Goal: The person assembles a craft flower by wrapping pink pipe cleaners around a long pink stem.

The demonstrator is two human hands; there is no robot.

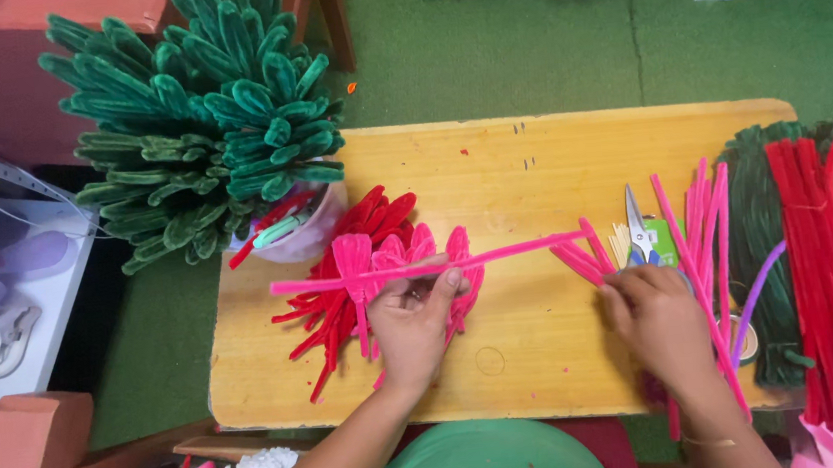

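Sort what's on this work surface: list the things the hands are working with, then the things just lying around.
In hand:
- left hand holds a long pink pipe cleaner over pink looped petals
- right hand on the loose pink pipe cleaners

Lying about:
- scissors
- red petal pieces
- green leaf bunch in a cup
- red stems and dark green stems
- wooden board

- The right hand (660,318) covers the near ends of the pink pipe cleaners (703,239) by the desk's (533,184) right edge.
- The scissors (641,236) show only partly, their handles behind that hand.
- The red pipe cleaner bundle (827,278) runs off the picture's bottom edge.
- The green round thing (487,464) at the desk's near edge is cut off below.
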